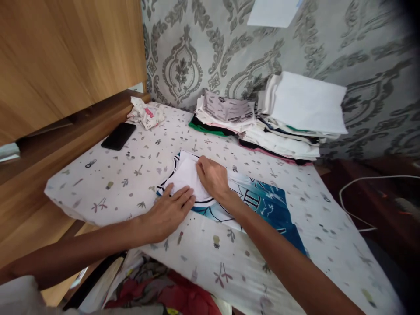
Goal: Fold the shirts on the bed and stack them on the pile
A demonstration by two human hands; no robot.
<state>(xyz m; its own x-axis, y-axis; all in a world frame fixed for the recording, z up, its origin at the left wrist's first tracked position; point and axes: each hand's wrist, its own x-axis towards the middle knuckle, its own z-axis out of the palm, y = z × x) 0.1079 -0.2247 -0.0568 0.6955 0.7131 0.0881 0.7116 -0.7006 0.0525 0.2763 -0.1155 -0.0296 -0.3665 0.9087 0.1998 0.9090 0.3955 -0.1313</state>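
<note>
On sheet (203,249), shirt (256,192) lies lengthwise L-R, trim (176,162) L; L hand (170,214) splayed, R hand (214,176) curled, grip unclear.

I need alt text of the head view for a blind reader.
The left hand and right hand touch a blue and white garment on patterned cloth. Behind it stand stacks of folded fabric; a black phone lies at left.

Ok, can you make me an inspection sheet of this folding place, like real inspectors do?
Surface: printed white cloth, slightly wrinkled.
Job's things: blue-and-white shirt, lying partly folded.
Clutter: black smartphone, crumpled bag, stacks of folded clothes.
Grippers: bare hands; left hand spread on the shirt, right hand curled on it, grip unclear.
Cables: white cable at far right, off the cloth.
Surroundings: patterned wallpaper, wooden cabinet.
</note>
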